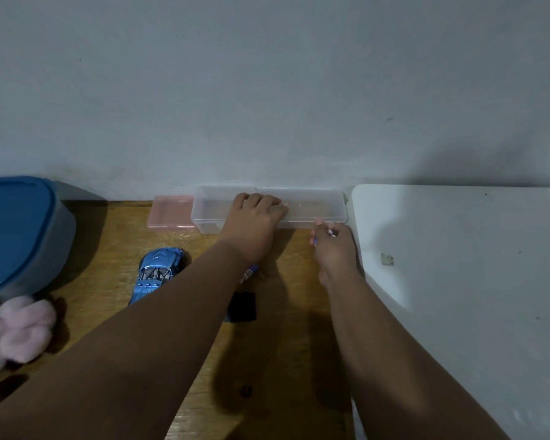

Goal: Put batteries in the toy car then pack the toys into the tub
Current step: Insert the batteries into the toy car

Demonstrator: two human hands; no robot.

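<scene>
Nearest on the wooden worktop (pixel 280 360), at its left edge, lies a pink plush toy (pixel 16 331); beyond it sit a small black piece (pixel 242 306), the blue toy car (pixel 158 271) and a loose battery (pixel 251 272) partly under the left wrist. Farther on, the right hand (pixel 335 249) pinches a small blue-and-white item (pixel 331 232) in curled fingers. At the wall, the left hand (pixel 254 217) lies on a clear box (pixel 318 208), fingers bent, grip unclear; the blue-lidded tub (pixel 13 236) stands far left.

Left hand (pixel 254 219) reaches forward, knuckles bent; right hand (pixel 334 249) pinches, seemingly, a battery (pixel 331 232).
</scene>
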